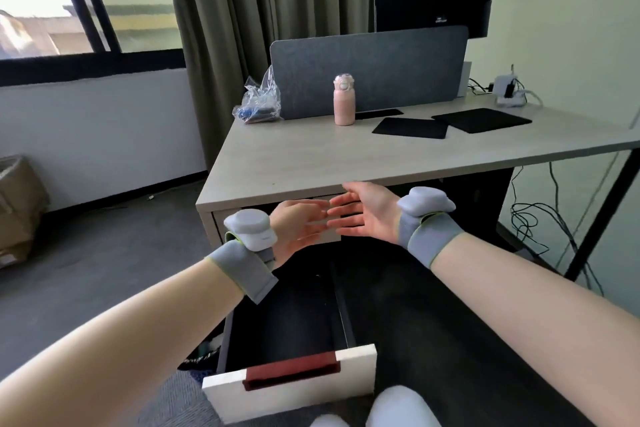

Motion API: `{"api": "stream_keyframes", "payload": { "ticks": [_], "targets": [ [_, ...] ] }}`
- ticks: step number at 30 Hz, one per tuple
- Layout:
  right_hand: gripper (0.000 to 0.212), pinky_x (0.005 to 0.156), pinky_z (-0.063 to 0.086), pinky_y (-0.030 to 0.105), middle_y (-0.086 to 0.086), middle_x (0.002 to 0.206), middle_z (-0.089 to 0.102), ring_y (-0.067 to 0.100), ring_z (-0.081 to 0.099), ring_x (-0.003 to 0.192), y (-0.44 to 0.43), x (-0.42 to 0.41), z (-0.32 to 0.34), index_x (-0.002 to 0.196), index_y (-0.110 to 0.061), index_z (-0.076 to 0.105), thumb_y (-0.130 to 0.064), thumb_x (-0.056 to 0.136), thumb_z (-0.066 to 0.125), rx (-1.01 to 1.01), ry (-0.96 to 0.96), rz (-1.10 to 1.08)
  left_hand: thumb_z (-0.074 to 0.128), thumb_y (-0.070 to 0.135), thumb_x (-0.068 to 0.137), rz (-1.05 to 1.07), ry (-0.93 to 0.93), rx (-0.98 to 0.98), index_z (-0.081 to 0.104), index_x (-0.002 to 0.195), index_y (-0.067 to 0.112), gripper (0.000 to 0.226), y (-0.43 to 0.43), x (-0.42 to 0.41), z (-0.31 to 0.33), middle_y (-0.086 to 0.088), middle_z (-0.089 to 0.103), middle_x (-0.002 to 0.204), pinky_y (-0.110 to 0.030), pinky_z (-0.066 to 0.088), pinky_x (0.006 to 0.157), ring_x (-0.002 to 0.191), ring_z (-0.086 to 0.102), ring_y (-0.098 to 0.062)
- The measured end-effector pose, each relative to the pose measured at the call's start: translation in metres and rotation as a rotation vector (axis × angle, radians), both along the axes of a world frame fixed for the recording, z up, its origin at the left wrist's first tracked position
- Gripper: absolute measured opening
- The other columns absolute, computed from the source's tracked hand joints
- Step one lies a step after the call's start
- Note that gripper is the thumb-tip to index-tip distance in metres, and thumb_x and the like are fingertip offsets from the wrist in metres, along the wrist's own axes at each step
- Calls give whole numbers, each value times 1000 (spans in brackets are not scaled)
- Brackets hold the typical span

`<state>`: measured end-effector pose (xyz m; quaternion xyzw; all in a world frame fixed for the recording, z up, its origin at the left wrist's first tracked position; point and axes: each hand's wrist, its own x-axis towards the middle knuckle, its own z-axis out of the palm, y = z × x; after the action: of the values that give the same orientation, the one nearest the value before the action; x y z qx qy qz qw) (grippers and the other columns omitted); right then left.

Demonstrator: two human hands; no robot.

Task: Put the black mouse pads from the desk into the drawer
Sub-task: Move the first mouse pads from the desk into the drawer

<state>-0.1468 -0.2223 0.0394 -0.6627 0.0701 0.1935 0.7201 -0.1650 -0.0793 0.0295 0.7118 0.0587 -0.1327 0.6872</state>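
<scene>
Both empty hands, left [299,229] and right [367,211], fingers spread, above the open drawer [291,329].

Bench [311,163], pale wood, is carrying: black mouse pads [410,127] [482,120], pink bottle [344,99], plastic bag [258,104], grey divider [370,69], charger [506,88].

A single head-worn wide-angle camera is looking forward and down, sitting close over the open drawer [291,315], facing the desk [346,163]; edges are probably bending from lens distortion.

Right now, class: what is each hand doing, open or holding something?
Left hand: open, holding nothing.
Right hand: open, holding nothing.
</scene>
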Motion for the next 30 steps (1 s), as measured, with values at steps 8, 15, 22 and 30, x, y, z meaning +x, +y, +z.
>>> {"api": "stream_keyframes", "payload": {
  "ticks": [8,15,22,30],
  "targets": [
    [35,68,48,30,9,82,60,22,59,70,-44,117,26,78,-8,54,-28,97,33,-59,95,-70,38,6,93,49,88,8,61,103,19,28,-49,132,41,1,62,94,-21,45,70,89,62,-17],
    [26,65,49,29,9,82,62,22,61,69,-83,184,155,78,-8,53,-20,94,37,-68,208,-179,36,6,94,66,264,33,60,106,14,28,-81,203,161,-5,62,102,-28,47,87,91,61,-19],
    [27,64,48,28,10,86,63,20,61,71,-145,226,266,78,-9,56,-23,95,41,-82,182,-259,42,12,95,42,354,6,58,119,9,29,-131,247,258,-7,64,108,-29,49,85,96,63,-21],
    [28,62,46,27,6,79,62,17,59,69,-238,277,261,75,-9,54,-23,96,41,-196,271,-265,49,13,93,-3,493,-49,53,106,9,14,-224,295,250,-7,62,98,-25,50,71,86,63,-20]
  ]
}}
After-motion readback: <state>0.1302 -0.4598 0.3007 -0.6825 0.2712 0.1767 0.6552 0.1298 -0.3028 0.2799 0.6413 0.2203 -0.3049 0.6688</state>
